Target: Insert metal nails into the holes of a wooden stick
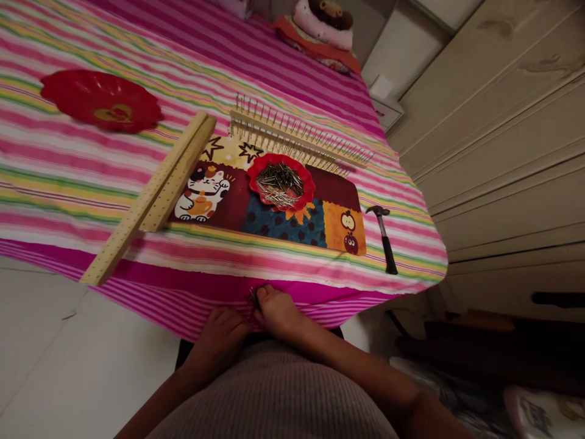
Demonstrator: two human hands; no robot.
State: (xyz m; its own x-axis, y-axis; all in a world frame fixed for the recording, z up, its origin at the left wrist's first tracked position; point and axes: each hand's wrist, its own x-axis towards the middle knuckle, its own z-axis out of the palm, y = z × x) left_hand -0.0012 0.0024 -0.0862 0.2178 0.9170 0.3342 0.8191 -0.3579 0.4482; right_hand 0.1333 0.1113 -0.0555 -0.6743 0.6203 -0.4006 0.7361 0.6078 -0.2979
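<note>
A striped cloth (283,79) covers the table. At its middle lies a picture mat (292,222); left of the mat, two wooden strips (155,192) and a red dish (101,100); behind it, a nailed strip (297,139); right, a hammer (385,238).

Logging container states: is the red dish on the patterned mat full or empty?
Filled, not empty: the red dish holds a heap of small metal nails.

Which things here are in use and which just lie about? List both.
In use: right hand pinching small nails; left hand beside it; red dish of nails; nailed wooden strip.
Lying about: hammer; drilled wooden bars; empty red dish; plush toy.
</note>
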